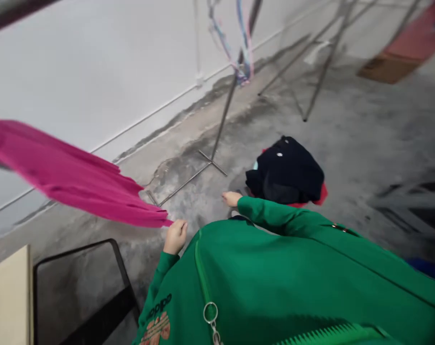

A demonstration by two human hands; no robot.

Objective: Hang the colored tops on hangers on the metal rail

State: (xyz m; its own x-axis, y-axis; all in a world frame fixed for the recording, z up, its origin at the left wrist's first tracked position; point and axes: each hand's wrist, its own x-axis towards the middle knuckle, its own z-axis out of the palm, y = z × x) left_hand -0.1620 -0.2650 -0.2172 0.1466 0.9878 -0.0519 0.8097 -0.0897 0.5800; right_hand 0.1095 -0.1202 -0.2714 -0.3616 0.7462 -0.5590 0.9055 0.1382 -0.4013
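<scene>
My left hand (175,236) is closed on the corner of a pink cloth (69,172) that streams out to the left, blurred in the air. My right hand (232,198), in a green sleeve, reaches forward over the concrete floor toward a heap of dark navy clothes (286,171) lying on something red. Its fingers are curled and nothing shows in them. My green zip jacket (275,287) fills the lower part of the view.
A metal drying rack leg (224,115) with a floor foot stands ahead, and coloured straps (243,52) hang from it. More rack legs (321,67) stand farther back. A cardboard box (386,67) is at top right, a black frame (95,287) at lower left, a white wall on the left.
</scene>
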